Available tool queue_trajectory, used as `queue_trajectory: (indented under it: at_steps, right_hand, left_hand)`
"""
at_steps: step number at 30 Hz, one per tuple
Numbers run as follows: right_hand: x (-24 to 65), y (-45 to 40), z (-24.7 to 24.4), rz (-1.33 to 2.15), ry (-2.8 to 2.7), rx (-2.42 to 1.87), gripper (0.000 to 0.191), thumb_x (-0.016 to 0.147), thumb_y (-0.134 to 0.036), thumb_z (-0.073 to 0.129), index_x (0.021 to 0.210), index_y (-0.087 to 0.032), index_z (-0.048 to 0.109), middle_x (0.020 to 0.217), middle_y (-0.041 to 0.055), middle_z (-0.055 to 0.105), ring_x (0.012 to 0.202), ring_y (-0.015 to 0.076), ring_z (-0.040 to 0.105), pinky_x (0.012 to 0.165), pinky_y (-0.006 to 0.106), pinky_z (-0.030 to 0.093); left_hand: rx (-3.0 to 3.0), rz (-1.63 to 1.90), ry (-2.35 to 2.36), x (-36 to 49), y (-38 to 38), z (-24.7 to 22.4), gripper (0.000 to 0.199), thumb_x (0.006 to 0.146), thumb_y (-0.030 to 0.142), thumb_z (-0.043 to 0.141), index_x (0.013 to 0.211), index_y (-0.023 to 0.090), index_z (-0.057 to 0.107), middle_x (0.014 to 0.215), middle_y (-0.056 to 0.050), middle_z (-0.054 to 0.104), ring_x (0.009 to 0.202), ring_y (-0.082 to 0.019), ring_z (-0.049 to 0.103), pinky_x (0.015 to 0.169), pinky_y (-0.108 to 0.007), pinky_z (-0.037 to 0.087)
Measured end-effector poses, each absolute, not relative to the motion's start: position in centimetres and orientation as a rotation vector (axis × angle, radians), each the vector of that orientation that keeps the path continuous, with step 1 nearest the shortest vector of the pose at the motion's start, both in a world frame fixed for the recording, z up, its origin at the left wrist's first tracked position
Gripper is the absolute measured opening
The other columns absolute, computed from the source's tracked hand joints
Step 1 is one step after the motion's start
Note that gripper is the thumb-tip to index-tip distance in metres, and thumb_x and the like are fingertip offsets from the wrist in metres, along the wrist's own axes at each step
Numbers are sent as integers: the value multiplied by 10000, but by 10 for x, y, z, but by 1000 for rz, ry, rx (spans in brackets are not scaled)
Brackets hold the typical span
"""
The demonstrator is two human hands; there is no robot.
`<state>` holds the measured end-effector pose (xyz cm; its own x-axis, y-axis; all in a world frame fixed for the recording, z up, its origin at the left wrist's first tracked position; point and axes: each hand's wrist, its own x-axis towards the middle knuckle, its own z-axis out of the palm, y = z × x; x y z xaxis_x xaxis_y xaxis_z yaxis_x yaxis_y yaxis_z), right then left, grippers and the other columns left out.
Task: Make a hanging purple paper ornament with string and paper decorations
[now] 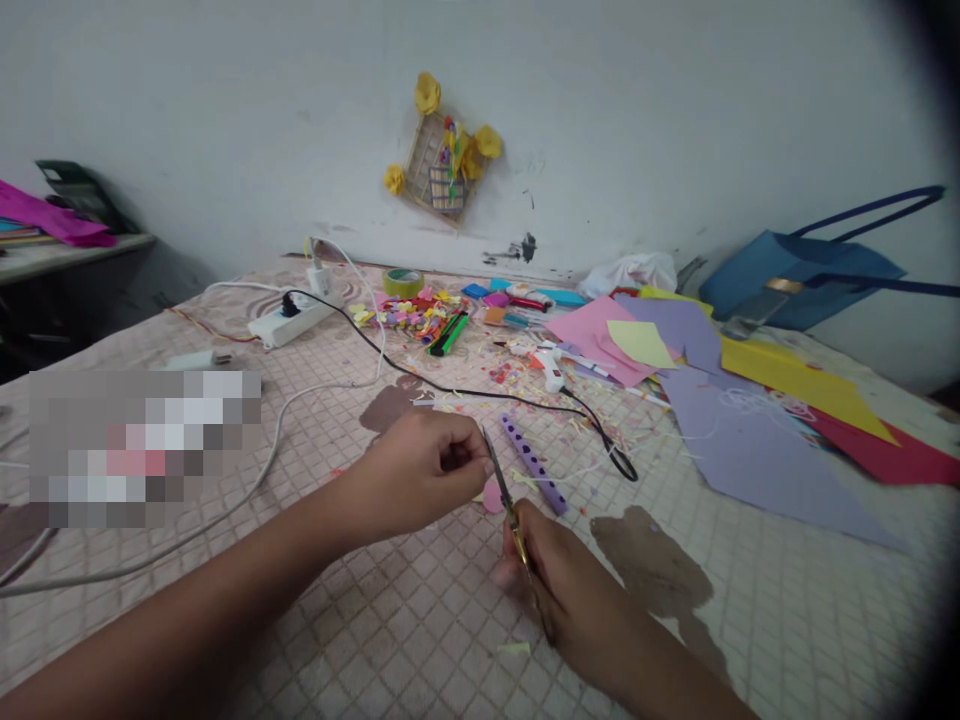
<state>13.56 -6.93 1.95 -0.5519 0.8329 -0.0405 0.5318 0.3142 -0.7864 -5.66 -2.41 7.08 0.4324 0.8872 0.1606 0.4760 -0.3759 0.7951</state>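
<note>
My right hand (551,580) is wrapped round the handles of a pair of scissors (504,492), whose blades point up and away. My left hand (424,470) is pinched at the blade tips; whatever lies between its fingertips is too small to make out. Just below those fingertips a small pink paper piece (492,497) lies on the cloth. To the right of the scissors rests a purple rolled tube with dark spots (534,463). A pale green scrap (514,648) lies nearer to me, left of my right wrist.
A white glue gun (551,368) with a black cable lies behind the tube. Coloured paper sheets (750,440) spread at the right. Paper cutouts (420,316), green tape (403,282) and a power strip (292,322) stand at the back. A white cable (277,440) crosses the left side.
</note>
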Motion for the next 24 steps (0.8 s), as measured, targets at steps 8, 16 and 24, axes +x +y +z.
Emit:
queue_trajectory:
  at_steps: [8,16,24]
  right_hand:
    - [136,-71,20,1107,-2196,-1200,234,938,-403,383,813,-206,402,761,0,499,685,141,464,609,266,370]
    - [134,-75,21,1075,-2188,-1289,201,934,-365,393,807,-210,403,771,3,512,690,149,465,617,275,370]
    - [133,-75,20,1120,-2155,-1327,144,926,-271,410,796,-213,390,754,-3,517,677,143,477,589,262,360]
  left_hand:
    - [2078,758,1141,-59,-22,74,139,763,160,510,632,156,556,530,53,477,474,-58,403,453,-163,316]
    - [2381,702,1173,-64,-16,76,234,846,197,481,626,163,555,591,22,531,598,-101,488,583,-209,365]
    - [2425,759,1195,-62,-19,73,190,850,183,490,684,171,582,640,11,576,636,-117,527,609,-217,395]
